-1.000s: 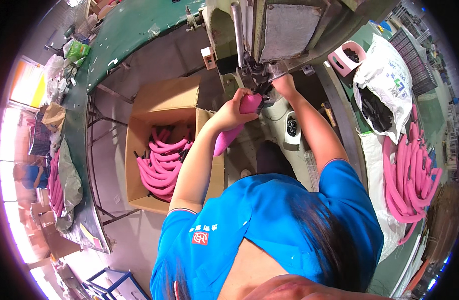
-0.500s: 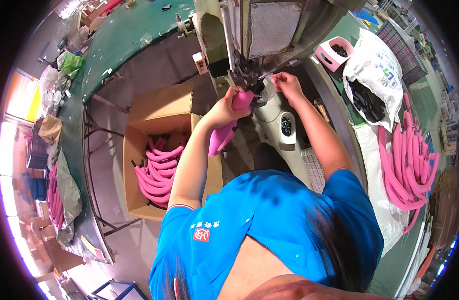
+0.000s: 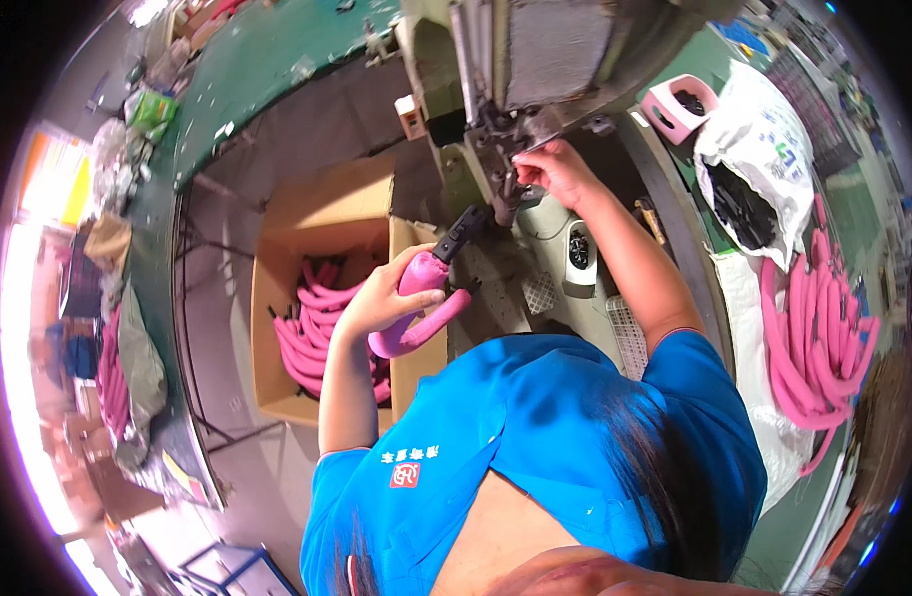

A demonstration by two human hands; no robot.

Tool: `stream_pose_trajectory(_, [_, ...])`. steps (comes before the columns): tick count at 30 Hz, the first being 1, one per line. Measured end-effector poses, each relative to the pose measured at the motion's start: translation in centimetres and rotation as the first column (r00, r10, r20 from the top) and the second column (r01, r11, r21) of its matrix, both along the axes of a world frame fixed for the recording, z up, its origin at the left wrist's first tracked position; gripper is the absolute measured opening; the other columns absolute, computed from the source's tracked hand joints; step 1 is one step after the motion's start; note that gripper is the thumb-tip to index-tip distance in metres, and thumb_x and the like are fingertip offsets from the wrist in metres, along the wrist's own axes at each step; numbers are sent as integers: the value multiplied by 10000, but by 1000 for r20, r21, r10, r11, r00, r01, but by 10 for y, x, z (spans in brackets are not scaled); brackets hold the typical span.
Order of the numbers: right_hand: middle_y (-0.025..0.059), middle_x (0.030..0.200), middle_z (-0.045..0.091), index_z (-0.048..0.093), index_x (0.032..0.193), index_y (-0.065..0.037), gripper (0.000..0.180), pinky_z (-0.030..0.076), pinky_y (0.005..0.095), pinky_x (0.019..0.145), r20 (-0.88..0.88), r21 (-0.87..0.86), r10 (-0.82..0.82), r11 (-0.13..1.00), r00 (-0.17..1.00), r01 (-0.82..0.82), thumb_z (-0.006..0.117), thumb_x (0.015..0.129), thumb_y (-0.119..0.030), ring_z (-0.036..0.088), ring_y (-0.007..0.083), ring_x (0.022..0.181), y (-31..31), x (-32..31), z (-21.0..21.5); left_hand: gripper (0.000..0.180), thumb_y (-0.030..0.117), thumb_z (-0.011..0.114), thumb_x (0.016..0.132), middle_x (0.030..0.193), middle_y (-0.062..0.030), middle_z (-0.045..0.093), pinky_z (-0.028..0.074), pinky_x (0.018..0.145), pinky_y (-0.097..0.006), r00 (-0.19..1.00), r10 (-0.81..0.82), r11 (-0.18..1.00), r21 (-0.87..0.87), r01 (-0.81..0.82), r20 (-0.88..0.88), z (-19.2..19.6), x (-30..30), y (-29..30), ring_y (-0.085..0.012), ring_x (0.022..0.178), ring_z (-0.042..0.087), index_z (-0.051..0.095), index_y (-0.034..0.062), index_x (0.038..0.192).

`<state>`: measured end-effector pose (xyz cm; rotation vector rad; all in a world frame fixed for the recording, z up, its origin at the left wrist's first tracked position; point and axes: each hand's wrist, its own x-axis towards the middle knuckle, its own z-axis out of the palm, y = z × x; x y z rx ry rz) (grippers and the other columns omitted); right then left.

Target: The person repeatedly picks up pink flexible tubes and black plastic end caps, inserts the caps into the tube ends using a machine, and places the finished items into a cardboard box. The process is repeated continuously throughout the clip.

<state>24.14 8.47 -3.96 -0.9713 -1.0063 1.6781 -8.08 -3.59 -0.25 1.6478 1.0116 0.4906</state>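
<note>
My left hand (image 3: 381, 300) is closed around a pink foam-covered tube (image 3: 424, 276), which bends round below the fingers. A black plastic end piece (image 3: 459, 234) sticks out of its upper end, pointing up toward the machine head (image 3: 502, 169). My right hand (image 3: 555, 174) is beside that head, thumb and fingers pinched together; whatever they hold is too small to make out. Below the right wrist, a white holder (image 3: 579, 260) contains small black parts.
To the left stands an open cardboard box (image 3: 274, 382) with several pink tubes inside. On the right-hand bench lie more pink tubes (image 3: 808, 338), a white sack (image 3: 759, 119) of black pieces and a pink bin (image 3: 664, 109). The machine's large body (image 3: 560, 50) rises ahead.
My left hand has drawn the pink tube down and left, away from the machine head, so its black end piece now shows. My right hand has shifted slightly left, closer to the head.
</note>
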Motion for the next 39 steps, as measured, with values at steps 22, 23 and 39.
stream_pose_trajectory(22, [-15, 849, 559, 587, 1001, -88, 184, 451, 234, 619, 427, 8, -511, 827, 746, 562, 639, 885, -222, 529, 77, 698, -121, 157, -59, 582, 45, 696, 684, 953, -70, 562, 441, 837, -290, 800, 564, 821, 240, -518, -204, 45, -97, -103, -156, 887, 528, 495, 23, 1230])
stream_pose_trajectory(23, [-13, 851, 561, 588, 999, -86, 180, 451, 235, 614, 428, -22, -540, 795, 724, 606, 640, 886, -217, 528, 80, 698, -134, 172, -67, 572, 43, 700, 675, 945, -72, 556, 434, 841, -288, 753, 579, 810, 321, -491, -313, 41, -91, -104, -162, 884, 524, 498, 30, 1209])
stream_pose_trajectory(39, [156, 991, 631, 587, 1093, -22, 426, 478, 428, 824, 962, -72, 228, 743, -151, 665, 656, 722, -219, 616, 322, 899, -353, 502, -130, 617, 209, 704, 786, 1075, -199, 614, 479, 860, -384, 725, -218, 939, 62, 338, -653, -93, 114, -13, -308, 991, 610, 443, 82, 1330])
